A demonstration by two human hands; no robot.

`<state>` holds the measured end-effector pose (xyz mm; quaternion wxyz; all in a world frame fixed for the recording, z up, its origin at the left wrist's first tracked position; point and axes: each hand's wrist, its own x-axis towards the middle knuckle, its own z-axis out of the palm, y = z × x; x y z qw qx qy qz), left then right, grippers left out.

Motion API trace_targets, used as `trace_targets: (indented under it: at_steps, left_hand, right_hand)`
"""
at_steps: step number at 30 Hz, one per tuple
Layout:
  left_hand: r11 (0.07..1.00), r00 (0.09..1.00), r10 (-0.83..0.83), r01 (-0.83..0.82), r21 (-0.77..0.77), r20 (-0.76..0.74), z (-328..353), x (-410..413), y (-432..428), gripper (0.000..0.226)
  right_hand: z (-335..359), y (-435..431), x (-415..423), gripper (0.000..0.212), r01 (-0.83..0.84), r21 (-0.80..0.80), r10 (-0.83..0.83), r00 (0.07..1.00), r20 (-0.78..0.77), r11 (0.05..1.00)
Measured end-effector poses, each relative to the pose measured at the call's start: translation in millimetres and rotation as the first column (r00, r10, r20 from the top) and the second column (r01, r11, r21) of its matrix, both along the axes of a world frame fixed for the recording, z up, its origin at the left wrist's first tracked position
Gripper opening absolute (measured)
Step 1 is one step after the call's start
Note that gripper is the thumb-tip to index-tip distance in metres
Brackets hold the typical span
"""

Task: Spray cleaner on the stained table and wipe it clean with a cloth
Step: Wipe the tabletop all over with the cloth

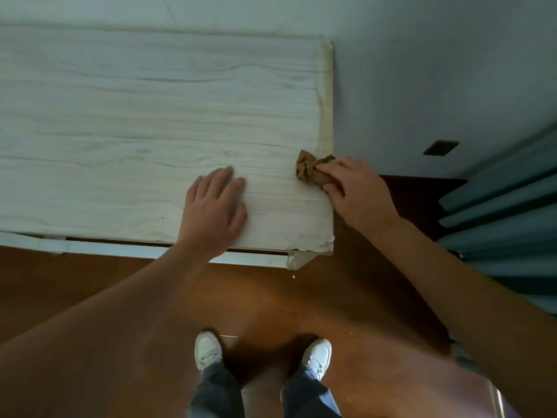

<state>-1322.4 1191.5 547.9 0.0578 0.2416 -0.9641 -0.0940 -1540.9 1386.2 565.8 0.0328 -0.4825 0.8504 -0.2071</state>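
A pale wood-grain table (135, 116) fills the upper left of the head view, with a yellowish stained strip along its right edge (325, 116). My right hand (355, 188) grips a crumpled brown cloth (310, 170) and presses it on the tabletop at that right edge. My left hand (215, 212) lies flat on the table near the front edge, fingers spread, holding nothing. No spray bottle is in view.
A white wall (437, 70) runs behind and to the right of the table. Teal curtain folds (506, 224) hang at the right. Brown floor (90, 297) lies below, where my two white shoes (208, 351) stand.
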Motion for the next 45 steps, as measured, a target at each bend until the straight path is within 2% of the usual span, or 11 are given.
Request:
trace_targets:
  at_steps: [2,4,7,10,19,22,27,31,34,40,45]
  left_hand:
    - [1.000,1.000,0.000,0.000,-0.003,-0.002,0,0,0,0.051]
    - [1.000,1.000,-0.003,0.003,-0.002,0.014,1,0,-1,0.052]
    - [1.000,0.999,-0.008,0.008,-0.009,0.045,0,0,-2,0.053]
    - [1.000,0.999,-0.005,0.005,-0.007,0.036,1,-1,-2,0.054]
    - [1.000,0.999,-0.002,0.002,0.001,0.050,0,-1,-2,0.053]
    - [1.000,0.999,-0.001,0.001,0.003,0.055,2,-1,-1,0.054]
    - [1.000,0.998,-0.008,0.007,0.010,0.065,1,-1,-2,0.053]
    - [1.000,0.997,-0.010,0.010,0.010,0.072,0,-1,-2,0.054]
    - [1.000,0.998,-0.012,0.012,0.004,0.064,-1,-1,-3,0.054]
    - [0.999,1.000,-0.017,0.017,0.030,0.015,-1,1,-4,0.052]
    - [0.999,1.000,-0.024,0.024,0.040,-0.006,-5,2,-7,0.051]
  right_hand:
    - [0,0,9,0.034,-0.023,-0.014,0.023,1.000,0.004,1.000]
    - [1,8,28,0.034,-0.163,-0.012,0.163,0.987,0.008,0.987]
    - [2,27,49,0.034,-0.443,0.021,0.443,0.896,0.012,0.896]
    - [-1,24,32,0.035,-0.545,0.037,0.545,0.838,-0.007,0.838]
    - [-5,-60,-46,0.035,-0.097,-0.039,0.098,0.995,0.027,0.995]
    - [-1,-48,-24,0.037,-0.149,-0.019,0.149,0.989,0.012,0.989]
    - [-1,1,25,0.036,-0.447,0.028,0.446,0.894,0.033,0.894]
    - [-2,-15,9,0.034,-0.483,0.048,0.484,0.875,-0.024,0.874]
    - [-4,-49,-18,0.036,-0.392,0.039,0.393,0.918,-0.060,0.919]
    - [-8,-140,-24,0.038,0.035,-0.046,-0.035,0.999,-0.010,0.998]
    - [-10,-157,24,0.039,-0.009,-0.048,0.009,1.000,-0.003,0.999]
